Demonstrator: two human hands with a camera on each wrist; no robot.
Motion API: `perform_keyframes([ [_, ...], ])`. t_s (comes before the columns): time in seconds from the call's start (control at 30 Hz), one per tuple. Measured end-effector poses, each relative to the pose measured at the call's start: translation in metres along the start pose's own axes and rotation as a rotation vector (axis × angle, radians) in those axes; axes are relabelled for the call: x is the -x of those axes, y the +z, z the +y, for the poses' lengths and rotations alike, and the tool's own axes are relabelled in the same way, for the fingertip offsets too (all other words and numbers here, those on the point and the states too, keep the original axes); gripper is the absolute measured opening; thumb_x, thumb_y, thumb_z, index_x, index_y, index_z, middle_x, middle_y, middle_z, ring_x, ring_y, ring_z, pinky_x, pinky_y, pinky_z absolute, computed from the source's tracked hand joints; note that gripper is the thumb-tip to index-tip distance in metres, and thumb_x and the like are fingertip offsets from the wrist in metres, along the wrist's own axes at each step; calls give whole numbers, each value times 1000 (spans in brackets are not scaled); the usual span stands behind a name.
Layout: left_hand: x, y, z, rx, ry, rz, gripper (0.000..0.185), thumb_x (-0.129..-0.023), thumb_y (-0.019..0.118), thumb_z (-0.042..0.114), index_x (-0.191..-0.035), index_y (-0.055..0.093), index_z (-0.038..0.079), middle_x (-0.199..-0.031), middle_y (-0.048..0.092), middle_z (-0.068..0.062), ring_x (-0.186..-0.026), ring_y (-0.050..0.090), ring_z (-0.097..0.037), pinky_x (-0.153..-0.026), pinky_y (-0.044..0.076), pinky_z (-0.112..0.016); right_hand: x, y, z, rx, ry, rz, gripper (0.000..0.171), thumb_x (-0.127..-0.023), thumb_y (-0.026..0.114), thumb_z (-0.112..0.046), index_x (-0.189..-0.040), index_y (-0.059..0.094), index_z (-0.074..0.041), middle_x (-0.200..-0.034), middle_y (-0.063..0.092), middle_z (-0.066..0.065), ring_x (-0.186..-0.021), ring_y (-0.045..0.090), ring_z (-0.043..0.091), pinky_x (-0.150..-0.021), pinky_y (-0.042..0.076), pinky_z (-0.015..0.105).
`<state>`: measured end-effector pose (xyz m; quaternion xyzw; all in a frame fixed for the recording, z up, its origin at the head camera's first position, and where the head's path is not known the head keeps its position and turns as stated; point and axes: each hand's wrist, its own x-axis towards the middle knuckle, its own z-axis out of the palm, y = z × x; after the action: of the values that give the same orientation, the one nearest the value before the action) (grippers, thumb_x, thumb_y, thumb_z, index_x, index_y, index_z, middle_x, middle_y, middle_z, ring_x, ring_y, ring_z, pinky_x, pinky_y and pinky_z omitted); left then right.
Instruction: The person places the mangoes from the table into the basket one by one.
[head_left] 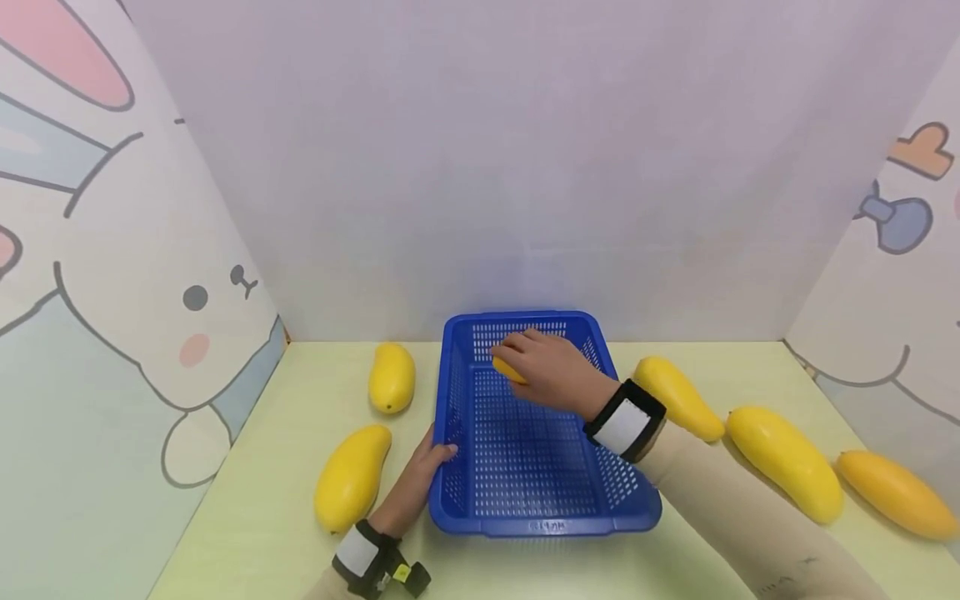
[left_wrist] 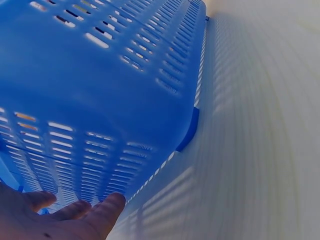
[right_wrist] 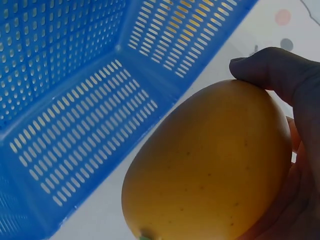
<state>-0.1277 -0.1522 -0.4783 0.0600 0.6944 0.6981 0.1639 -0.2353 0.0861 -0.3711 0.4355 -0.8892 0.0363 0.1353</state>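
Observation:
A blue plastic basket [head_left: 534,527] with slotted walls stands on the table. My right hand [head_left: 551,367] holds a yellow mango [right_wrist: 210,165] above the far part of the basket, thumb on one side of the fruit. In the head view most of that mango [head_left: 508,369] is hidden behind the hand. At the basket's left side is my left hand [head_left: 423,462], its thumb over the rim and its fingers [left_wrist: 107,212] against the outer wall.
Left of the basket lie two yellow mangoes, one farther back [head_left: 392,377] and one nearer [head_left: 352,477]. To the right are three more mangoes [head_left: 678,398], [head_left: 786,462], [head_left: 896,493]. A pale wall [head_left: 525,167] rises behind the table, with rabbit-printed panels [head_left: 135,333] at the sides.

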Motion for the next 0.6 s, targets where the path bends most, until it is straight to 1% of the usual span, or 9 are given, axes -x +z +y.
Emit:
perform_keyframes([
  [0.33, 1, 0, 2, -2, 2, -2, 70, -104, 38, 24, -165, 3, 20, -168, 10, -16, -150, 19, -40, -118, 14, -64, -14, 22, -1, -5, -56, -22, 51, -88, 79, -21, -134, 64, -9, -122, 66, 9, -108, 63, 27, -86, 58, 40],
  [0.43, 0, 0, 1, -10, 8, -8, 70, -104, 37, 24, -165, 2, 20, -169, 9, -15, -151, 18, -39, -118, 14, -64, -19, 26, -1, -9, -45, -44, 51, -88, 79, -21, -135, 64, -9, -123, 66, 8, -110, 63, 26, -89, 57, 41],
  [0.6, 0, -1, 1, -13, 3, -15, 69, -105, 36, 24, -165, 1, 20, -168, 9, -15, -150, 19, -40, -117, 15, -64, -26, 33, 2, -38, -4, -93, 51, -89, 78, -23, -137, 63, -13, -126, 64, 8, -113, 61, 26, -92, 56, 41],
])
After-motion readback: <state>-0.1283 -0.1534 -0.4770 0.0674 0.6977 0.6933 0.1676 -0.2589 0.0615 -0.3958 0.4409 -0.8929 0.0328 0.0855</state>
